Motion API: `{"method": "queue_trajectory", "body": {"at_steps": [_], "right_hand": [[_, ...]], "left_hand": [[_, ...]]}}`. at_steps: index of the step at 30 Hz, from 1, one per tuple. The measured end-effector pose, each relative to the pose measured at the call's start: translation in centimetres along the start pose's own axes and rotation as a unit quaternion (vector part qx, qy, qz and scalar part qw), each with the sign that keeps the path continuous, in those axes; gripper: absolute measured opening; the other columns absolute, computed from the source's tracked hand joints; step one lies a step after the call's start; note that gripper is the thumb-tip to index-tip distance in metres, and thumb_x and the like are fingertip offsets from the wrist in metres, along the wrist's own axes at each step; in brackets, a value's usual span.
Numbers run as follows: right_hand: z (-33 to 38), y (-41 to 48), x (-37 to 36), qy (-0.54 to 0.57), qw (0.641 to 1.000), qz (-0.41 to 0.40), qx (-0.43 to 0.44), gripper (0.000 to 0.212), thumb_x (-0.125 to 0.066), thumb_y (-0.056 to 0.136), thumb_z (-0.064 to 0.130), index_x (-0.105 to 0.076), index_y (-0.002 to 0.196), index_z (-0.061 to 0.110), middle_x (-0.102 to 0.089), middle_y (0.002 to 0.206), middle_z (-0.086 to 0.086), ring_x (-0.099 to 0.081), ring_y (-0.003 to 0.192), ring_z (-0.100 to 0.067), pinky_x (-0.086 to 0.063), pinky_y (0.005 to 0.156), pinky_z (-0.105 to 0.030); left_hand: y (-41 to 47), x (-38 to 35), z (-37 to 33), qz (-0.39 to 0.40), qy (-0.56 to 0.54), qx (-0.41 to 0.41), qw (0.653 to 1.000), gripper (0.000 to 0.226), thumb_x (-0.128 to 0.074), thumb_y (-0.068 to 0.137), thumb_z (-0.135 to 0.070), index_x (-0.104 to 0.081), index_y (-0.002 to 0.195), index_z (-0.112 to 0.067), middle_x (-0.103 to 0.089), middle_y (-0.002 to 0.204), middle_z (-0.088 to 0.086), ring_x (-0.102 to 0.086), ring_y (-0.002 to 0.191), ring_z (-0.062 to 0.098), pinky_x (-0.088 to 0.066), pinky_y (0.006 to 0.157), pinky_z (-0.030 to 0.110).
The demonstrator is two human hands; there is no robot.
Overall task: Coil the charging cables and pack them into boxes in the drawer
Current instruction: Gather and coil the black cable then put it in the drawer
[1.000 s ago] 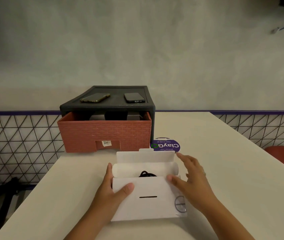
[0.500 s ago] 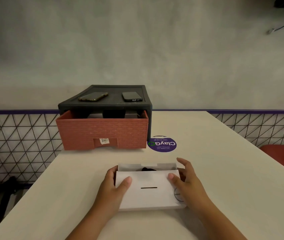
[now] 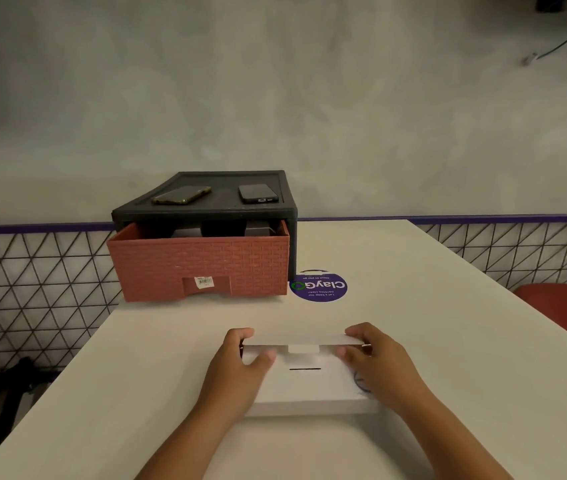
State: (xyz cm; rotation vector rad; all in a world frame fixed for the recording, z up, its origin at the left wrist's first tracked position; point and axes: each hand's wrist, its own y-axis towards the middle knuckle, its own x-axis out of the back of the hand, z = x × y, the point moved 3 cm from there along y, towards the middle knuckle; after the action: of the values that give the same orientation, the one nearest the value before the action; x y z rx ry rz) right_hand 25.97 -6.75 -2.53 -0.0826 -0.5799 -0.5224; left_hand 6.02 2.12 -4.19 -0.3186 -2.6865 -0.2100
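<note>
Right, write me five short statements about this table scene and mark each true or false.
1. The left hand and right hand grip the flat white cardboard box at opposite ends. True.
2. The red brick-patterned plastic drawer is pushed fully shut. False: it is pulled out of the black plastic cabinet.
3. A gold-cased phone and a black phone lie on top of the cabinet. True.
4. The round purple sticker is on the drawer front. False: it lies on the white table beside the drawer.
5. The box sits inside the drawer. False: it is on the table.
</note>
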Motion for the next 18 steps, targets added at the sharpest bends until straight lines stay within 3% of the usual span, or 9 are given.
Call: {"method": "queue_trajectory", "body": {"at_steps": [2, 5, 10, 13, 15, 16, 18], "right_hand": [[0.4, -0.2, 0.3, -0.018, 1.0, 0.02, 0.001, 0.033, -0.07, 0.081, 0.033, -0.055, 0.108, 0.022, -0.059, 0.091, 0.001, -0.055, 0.066, -0.014, -0.044, 0.06, -0.022], [0.9, -0.2, 0.6, -0.164, 0.985, 0.04, 0.039, 0.057, -0.067, 0.077, 0.05, -0.053, 0.122, 0.018, -0.049, 0.114, 0.002, -0.053, 0.1, -0.017, -0.038, 0.076, -0.025], [1.4, 0.0, 0.0, -0.294, 0.952, 0.077, 0.036, 0.057, -0.04, 0.087, 0.063, -0.048, 0.121, 0.018, -0.042, 0.117, -0.004, -0.052, 0.105, -0.025, -0.044, 0.083, -0.032], [1.2, 0.0, -0.2, -0.26, 0.964, 0.058, 0.022, 0.073, -0.024, 0.082, 0.074, -0.047, 0.126, 0.02, -0.041, 0.12, -0.006, -0.05, 0.111, -0.027, -0.043, 0.087, -0.034], [1.0, 0.1, -0.1, -0.224, 0.974, 0.035, 0.031, 0.094, -0.009, 0.066, 0.089, -0.052, 0.118, 0.023, -0.046, 0.116, -0.006, -0.047, 0.112, -0.024, -0.045, 0.086, -0.034], [0.8, 0.2, 0.1, -0.211, 0.977, 0.029, 0.027, 0.092, -0.013, 0.066, 0.09, -0.053, 0.117, 0.023, -0.046, 0.115, -0.005, -0.048, 0.111, -0.023, -0.044, 0.086, -0.034], [0.8, 0.4, 0.5, -0.202, 0.979, 0.016, 0.01, 0.066, -0.038, 0.08, 0.073, -0.052, 0.121, 0.023, -0.042, 0.12, -0.003, -0.05, 0.11, -0.024, -0.042, 0.083, -0.03]], "left_hand": [[-0.1, -0.3, -0.5, -0.019, 0.019, 0.002, 1.0, 0.045, -0.068, 0.082, -0.032, -0.048, 0.121, -0.021, -0.054, 0.117, -0.006, -0.05, 0.11, 0.014, -0.037, 0.087, 0.023], [-0.4, -0.8, -1.3, -0.027, 0.03, -0.004, 0.999, 0.05, -0.07, 0.077, -0.042, -0.049, 0.117, -0.02, -0.05, 0.112, -0.008, -0.049, 0.106, 0.013, -0.035, 0.084, 0.021], [-0.2, -1.6, -2.2, -0.016, 0.072, -0.008, 0.997, 0.034, -0.056, 0.085, -0.05, -0.05, 0.104, -0.022, -0.052, 0.113, -0.009, -0.048, 0.096, 0.012, -0.033, 0.077, 0.024], [0.2, -2.3, -2.3, -0.006, 0.079, -0.019, 0.997, 0.031, -0.051, 0.089, -0.049, -0.057, 0.107, -0.025, -0.057, 0.115, -0.003, -0.051, 0.097, 0.013, -0.035, 0.079, 0.025], [0.5, -2.6, -2.3, -0.005, 0.078, -0.021, 0.997, 0.034, -0.05, 0.09, -0.047, -0.061, 0.114, -0.026, -0.056, 0.119, 0.001, -0.052, 0.107, 0.015, -0.036, 0.086, 0.023], [0.5, -2.7, -2.4, -0.005, 0.076, -0.021, 0.997, 0.036, -0.05, 0.091, -0.046, -0.061, 0.118, -0.025, -0.055, 0.121, 0.002, -0.052, 0.111, 0.016, -0.035, 0.089, 0.021], [0.7, -3.1, -2.7, -0.006, 0.078, -0.026, 0.997, 0.038, -0.052, 0.091, -0.043, -0.059, 0.123, -0.024, -0.052, 0.124, 0.003, -0.051, 0.115, 0.017, -0.032, 0.089, 0.019]]}}
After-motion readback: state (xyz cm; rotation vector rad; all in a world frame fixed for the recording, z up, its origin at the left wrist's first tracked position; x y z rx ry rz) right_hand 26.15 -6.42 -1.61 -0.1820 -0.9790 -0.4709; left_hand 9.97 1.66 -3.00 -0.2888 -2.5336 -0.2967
